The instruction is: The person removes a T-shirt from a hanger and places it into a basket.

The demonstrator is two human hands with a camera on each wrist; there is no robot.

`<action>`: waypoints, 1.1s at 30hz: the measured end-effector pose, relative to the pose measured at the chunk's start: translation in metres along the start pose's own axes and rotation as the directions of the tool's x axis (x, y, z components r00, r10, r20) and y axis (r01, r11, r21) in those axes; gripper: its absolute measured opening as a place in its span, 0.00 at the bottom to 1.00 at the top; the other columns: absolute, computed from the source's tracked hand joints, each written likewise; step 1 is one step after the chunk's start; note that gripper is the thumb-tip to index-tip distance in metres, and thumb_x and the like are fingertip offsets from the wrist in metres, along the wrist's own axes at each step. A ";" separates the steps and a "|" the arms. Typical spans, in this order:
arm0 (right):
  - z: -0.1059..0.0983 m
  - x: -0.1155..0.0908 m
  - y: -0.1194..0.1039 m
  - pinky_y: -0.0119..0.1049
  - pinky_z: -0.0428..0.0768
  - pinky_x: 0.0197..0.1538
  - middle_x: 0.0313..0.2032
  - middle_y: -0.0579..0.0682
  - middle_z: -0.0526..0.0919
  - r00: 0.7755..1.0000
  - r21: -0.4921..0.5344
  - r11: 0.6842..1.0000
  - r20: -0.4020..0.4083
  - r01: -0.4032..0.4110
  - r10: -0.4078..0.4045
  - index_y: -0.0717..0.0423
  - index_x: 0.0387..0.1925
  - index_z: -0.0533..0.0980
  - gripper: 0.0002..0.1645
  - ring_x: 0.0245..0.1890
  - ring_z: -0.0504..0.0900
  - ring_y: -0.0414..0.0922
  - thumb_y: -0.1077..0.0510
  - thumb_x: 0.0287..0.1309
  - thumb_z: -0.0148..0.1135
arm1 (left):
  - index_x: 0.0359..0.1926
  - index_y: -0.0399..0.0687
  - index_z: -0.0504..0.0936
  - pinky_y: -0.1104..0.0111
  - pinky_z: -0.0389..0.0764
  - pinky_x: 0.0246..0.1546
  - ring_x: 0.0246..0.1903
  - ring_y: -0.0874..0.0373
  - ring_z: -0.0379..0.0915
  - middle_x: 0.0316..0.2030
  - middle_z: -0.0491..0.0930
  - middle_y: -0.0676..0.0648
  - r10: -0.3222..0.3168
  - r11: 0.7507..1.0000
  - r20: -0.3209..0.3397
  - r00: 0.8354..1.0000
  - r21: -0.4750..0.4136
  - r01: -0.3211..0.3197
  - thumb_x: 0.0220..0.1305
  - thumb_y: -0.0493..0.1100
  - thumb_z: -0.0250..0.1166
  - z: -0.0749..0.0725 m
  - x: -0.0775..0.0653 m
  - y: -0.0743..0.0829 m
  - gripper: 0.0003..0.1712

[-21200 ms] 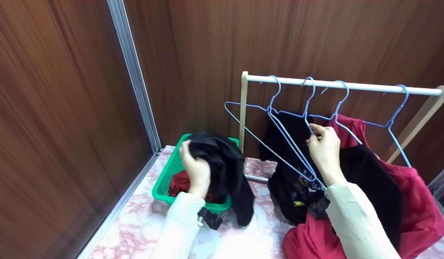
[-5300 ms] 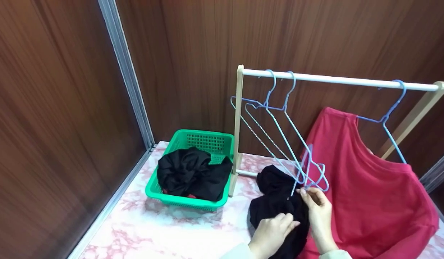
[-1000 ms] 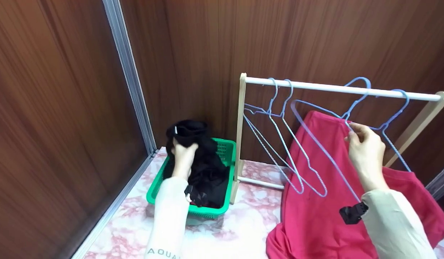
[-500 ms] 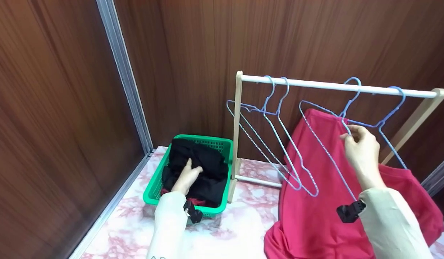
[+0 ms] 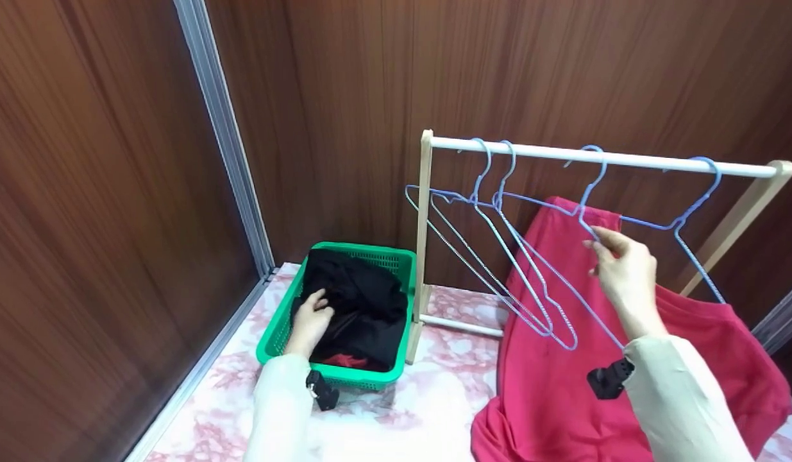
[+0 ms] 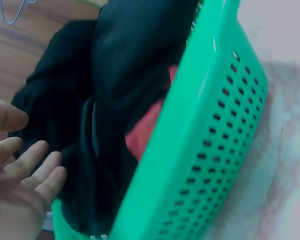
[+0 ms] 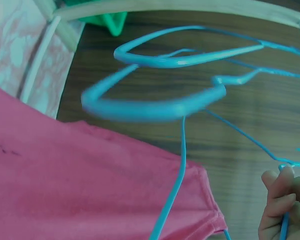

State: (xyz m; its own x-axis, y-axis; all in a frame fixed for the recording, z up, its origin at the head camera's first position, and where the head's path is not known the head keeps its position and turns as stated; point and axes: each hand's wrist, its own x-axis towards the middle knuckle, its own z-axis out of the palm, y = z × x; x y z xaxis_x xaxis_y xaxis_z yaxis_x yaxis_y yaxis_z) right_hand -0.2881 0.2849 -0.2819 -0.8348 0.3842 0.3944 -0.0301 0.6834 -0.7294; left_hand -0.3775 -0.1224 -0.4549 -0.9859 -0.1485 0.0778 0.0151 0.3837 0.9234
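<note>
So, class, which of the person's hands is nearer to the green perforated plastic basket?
Left. The left hand is at the basket, by the black fabric clothing inside; the right hand is farther off, pinching a blue wire hanger.

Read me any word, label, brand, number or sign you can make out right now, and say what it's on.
No text can be read in any of the current views.
The red garment bears a small dark mark, too small and blurred to tell whether it is lettering.
No lettering can be made out on the hangers, black clothes, green basket or visible sleeves.
</note>
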 end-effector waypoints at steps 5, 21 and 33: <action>0.004 -0.003 -0.003 0.16 0.70 0.24 0.50 0.66 0.80 1.000 0.014 1.000 0.017 -0.002 0.002 0.60 0.60 0.72 0.22 0.13 0.69 0.23 0.63 0.65 0.50 | 0.54 0.35 0.77 0.54 0.74 0.53 0.50 0.41 0.76 0.48 0.80 0.34 0.159 0.983 -0.211 0.965 0.120 -0.135 0.52 0.26 0.53 -0.015 -0.001 -0.018 0.25; 0.010 -0.006 -0.002 0.19 0.71 0.25 0.50 0.68 0.79 0.996 0.045 0.999 0.086 0.022 -0.025 0.62 0.62 0.68 0.24 0.15 0.74 0.21 0.62 0.67 0.49 | 0.62 0.39 0.69 0.45 0.64 0.58 0.55 0.30 0.64 0.59 0.68 0.29 0.034 0.963 -0.340 0.940 0.264 0.061 0.56 0.36 0.62 -0.041 -0.019 -0.068 0.30; 0.012 -0.007 0.003 0.15 0.76 0.35 0.40 0.48 0.84 0.976 0.136 0.985 0.202 -0.104 0.076 0.64 0.70 0.52 0.31 0.22 0.78 0.22 0.59 0.70 0.42 | 0.65 0.36 0.61 0.46 0.64 0.59 0.56 0.30 0.63 0.55 0.65 0.24 -0.085 0.988 -0.346 0.935 0.091 0.124 0.52 0.26 0.53 -0.036 -0.021 -0.077 0.36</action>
State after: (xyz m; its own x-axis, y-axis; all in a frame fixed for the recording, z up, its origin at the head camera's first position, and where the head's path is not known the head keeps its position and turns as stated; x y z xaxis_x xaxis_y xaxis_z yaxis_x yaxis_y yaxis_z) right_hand -0.2893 0.2766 -0.2932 -0.9284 0.3015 0.2171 -0.0170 0.5491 -0.8356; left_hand -0.3525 -0.1816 -0.5144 -0.8649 -0.4864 0.1240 -0.1223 0.4438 0.8877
